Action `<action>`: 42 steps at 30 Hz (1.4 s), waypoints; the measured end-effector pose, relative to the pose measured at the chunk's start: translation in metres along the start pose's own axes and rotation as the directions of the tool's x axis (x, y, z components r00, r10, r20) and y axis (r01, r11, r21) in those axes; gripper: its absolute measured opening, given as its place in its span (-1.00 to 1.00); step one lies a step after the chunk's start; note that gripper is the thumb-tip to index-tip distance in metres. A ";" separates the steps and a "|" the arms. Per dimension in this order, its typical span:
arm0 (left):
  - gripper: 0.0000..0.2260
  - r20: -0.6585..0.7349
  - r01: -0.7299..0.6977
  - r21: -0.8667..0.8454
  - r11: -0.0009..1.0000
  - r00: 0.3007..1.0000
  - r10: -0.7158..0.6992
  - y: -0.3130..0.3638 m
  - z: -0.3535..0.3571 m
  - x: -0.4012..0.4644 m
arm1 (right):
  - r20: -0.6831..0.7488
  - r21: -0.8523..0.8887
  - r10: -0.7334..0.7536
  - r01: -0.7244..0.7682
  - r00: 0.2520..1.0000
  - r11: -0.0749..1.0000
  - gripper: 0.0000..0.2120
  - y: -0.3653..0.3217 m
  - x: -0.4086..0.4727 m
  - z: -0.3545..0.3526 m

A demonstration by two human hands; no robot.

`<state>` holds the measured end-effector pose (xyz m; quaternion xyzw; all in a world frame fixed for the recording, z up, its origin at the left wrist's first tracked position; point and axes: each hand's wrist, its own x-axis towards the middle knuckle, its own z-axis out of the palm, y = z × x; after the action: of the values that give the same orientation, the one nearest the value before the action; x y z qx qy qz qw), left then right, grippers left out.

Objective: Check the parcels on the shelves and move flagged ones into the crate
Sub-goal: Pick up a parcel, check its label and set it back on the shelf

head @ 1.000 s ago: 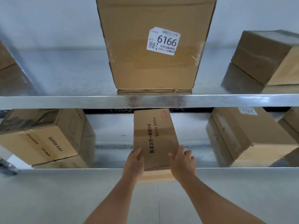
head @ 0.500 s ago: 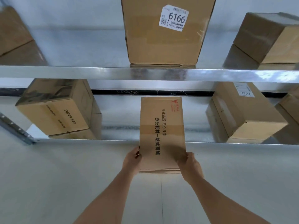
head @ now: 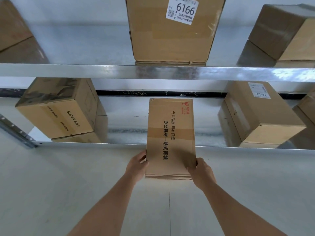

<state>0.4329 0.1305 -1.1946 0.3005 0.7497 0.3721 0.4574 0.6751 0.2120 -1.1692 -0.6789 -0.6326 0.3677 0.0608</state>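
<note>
both hands hold a flat parcel (head: 170, 138) by its near corners: the left hand (head: 136, 166) has its fingers (head: 142, 155) curled over the left edge, and the right hand (head: 202, 172) has its thumb clamped on the top face at the right corner. the parcel's near end juts out past the front lip of the lower shelf (head: 119, 144), over the floor (head: 68, 184); its far end reaches back over the shelf. it carries black chinese print and a red logo. left of it sits a supor box (head: 59, 113), right of it a box with a label (head: 255, 116). on the upper shelf (head: 85, 72) stands a box marked 6166 (head: 172, 29).
</note>
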 end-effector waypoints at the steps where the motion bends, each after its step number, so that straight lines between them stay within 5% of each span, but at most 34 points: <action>1: -0.48 -0.001 -0.002 -0.001 1.000 1.000 0.002 0.002 0.000 -0.001 | 0.001 0.006 -0.002 0.002 1.000 1.000 -0.75 0.000 0.000 0.000; 21: -0.53 -0.036 0.019 -0.067 0.998 0.999 -0.022 0.008 0.003 -0.008 | 0.009 0.110 -0.030 0.028 1.000 0.993 -0.59 0.006 0.001 0.000; 25: -0.57 -0.027 0.034 -0.128 0.991 0.999 -0.038 0.006 0.006 -0.003 | 0.004 0.313 0.007 -0.008 1.000 0.950 -0.65 0.004 0.000 0.000; 32: -0.58 0.047 0.140 -0.286 0.948 0.990 -0.132 0.008 0.007 -0.002 | 0.075 0.692 0.062 -0.097 0.995 0.715 -0.82 -0.004 -0.006 -0.024; 38: -0.54 -0.031 0.066 -0.166 0.984 0.997 -0.072 0.010 0.017 0.001 | 0.257 0.705 -0.016 -0.176 0.966 0.687 -0.24 0.006 -0.008 -0.033; 42: -0.60 -0.078 0.030 -0.136 0.990 0.996 -0.041 0.027 0.016 0.005 | 0.291 0.669 -0.125 -0.109 0.948 0.735 -0.39 0.006 -0.012 -0.033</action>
<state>0.4488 0.1534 -1.1797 0.2401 0.7460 0.4254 0.4526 0.6998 0.2130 -1.1431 -0.5390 -0.4592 0.6763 0.2029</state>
